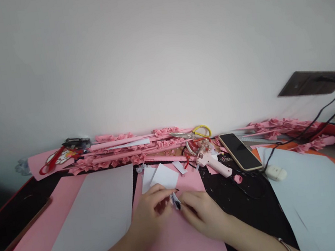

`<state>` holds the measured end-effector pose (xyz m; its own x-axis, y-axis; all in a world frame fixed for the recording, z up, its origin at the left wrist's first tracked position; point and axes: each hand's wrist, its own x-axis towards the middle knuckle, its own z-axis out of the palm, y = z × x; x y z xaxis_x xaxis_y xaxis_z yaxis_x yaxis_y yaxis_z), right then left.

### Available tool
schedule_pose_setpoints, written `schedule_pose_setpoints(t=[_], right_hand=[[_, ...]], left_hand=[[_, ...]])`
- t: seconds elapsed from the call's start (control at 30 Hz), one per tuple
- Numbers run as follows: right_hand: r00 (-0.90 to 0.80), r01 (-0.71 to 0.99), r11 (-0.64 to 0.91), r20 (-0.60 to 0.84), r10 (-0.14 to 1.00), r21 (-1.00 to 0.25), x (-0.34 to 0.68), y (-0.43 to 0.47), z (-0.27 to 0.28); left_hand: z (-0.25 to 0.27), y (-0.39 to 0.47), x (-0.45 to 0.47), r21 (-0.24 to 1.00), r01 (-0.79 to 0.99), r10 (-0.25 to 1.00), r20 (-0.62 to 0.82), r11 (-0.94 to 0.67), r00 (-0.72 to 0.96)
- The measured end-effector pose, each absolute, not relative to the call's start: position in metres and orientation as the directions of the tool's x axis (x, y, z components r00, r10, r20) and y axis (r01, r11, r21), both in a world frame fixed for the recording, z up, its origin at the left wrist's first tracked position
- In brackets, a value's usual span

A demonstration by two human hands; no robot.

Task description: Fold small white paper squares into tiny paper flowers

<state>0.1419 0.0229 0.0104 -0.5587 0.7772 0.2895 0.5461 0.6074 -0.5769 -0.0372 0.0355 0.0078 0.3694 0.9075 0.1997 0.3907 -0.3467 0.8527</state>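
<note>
Between my two hands is a small folded piece of white paper (pixel 174 199) with a dark patch at its lower end. My left hand (pixel 151 211) pinches it from the left with thumb and forefinger. From the right, the fingers of my right hand (pixel 202 211) close on its other edge. Beneath both hands lies a pink paper sheet (pixel 180 246). Just beyond my left fingers rest white paper squares (pixel 164 177), overlapping one another. How the folded paper is shaped inside my fingers is partly hidden.
A pink glue gun (pixel 214 162), a phone (pixel 240 151) and yellow-handled scissors (pixel 192 133) lie beyond my right hand. Pink paper flowers (pixel 106 162) line the wall. Large white sheets (pixel 100 221) flank the work area. Black cables (pixel 318 114) run from a wall socket (pixel 310 82). A white charger (pixel 276 172) lies right.
</note>
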Motion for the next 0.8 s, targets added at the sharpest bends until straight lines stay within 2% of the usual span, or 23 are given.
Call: schedule_pose_setpoints(t=[0.13,0.33,0.8], right_hand=[[-0.564,0.553,0.605,0.278,0.778,-0.573,0.1418,0.0225,0.011],[-0.586,0.54,0.605,0.254,0.769,-0.585,0.1418,0.022,0.0117],[-0.589,0.526,0.629,0.288,0.755,-0.573,0.1403,0.0189,0.0139]], left_hand=[[0.0075,0.0365,-0.037,0.856,0.34,0.887,0.251,-0.39,0.388],[0.0083,0.0329,-0.0353,0.875,0.359,0.897,0.166,-0.326,0.409],[0.0055,0.0323,-0.0358,0.848,0.435,0.926,0.157,-0.304,0.343]])
